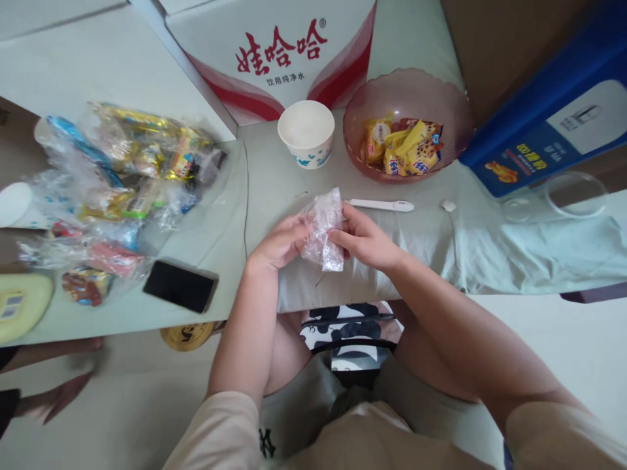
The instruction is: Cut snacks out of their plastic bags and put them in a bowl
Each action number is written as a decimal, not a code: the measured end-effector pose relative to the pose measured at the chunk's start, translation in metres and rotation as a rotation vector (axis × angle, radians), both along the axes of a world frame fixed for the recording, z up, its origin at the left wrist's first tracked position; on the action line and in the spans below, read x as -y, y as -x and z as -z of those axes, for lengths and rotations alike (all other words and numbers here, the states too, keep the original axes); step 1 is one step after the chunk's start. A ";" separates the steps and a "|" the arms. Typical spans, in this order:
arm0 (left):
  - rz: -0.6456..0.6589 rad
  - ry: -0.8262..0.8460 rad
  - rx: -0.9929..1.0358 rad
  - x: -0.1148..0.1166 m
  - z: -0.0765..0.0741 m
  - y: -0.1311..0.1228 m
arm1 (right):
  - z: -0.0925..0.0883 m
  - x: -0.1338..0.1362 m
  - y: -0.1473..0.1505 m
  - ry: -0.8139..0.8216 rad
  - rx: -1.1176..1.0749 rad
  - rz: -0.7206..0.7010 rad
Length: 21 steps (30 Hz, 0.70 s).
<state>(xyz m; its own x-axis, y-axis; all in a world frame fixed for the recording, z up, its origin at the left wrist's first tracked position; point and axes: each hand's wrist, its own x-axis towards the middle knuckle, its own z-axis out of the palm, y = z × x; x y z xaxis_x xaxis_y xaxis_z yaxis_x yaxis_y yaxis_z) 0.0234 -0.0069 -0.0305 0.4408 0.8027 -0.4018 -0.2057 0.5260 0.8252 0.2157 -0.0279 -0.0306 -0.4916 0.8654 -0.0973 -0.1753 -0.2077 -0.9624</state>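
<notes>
Both hands hold a crumpled, see-through plastic bag point(323, 230) just above the cloth-covered table, near its front edge. My left hand point(280, 245) is closed on the bag's left side. On the right side, my right hand point(366, 239) pinches it, thumb in front. What is inside the bag, if anything, I cannot make out. A white box cutter point(385, 205) lies right behind my right hand. Beyond the hands stand a white paper bowl point(307, 134) with a blue pattern and a pink translucent bowl point(453, 124) holding several yellow snack packets point(409, 151).
To the left lie a black phone point(180, 286) and a pile of wrapped snacks point(142, 160). A paper cup point(19, 203) lies at far left. White cartons point(274, 55) stand behind, a blue box point(553, 98) at right. A clear plastic cup point(563, 199) lies sideways. Another person's feet point(59, 395) show lower left.
</notes>
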 end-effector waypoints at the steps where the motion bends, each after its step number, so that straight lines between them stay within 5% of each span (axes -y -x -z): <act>1: -0.015 -0.018 -0.029 0.001 -0.001 -0.001 | 0.000 0.000 0.001 -0.002 -0.010 0.014; 6: -0.208 -0.166 -0.080 0.009 -0.007 0.003 | -0.003 0.003 0.001 -0.102 -0.050 0.100; 10: -0.102 -0.194 0.052 0.016 -0.010 0.014 | -0.006 0.008 0.000 -0.280 0.024 0.126; 13: -0.101 -0.234 -0.077 0.018 -0.008 0.015 | -0.006 0.009 0.002 -0.549 0.310 0.122; 15: -0.243 -0.272 -0.215 0.017 -0.003 0.015 | -0.005 0.007 0.005 -0.664 0.443 0.082; 18: -0.621 -0.381 -0.331 0.007 0.000 0.022 | -0.005 0.004 0.010 -0.653 0.509 0.072; 21: -0.922 -0.656 -0.495 -0.019 -0.015 0.031 | -0.007 0.001 0.015 -0.575 0.549 0.022</act>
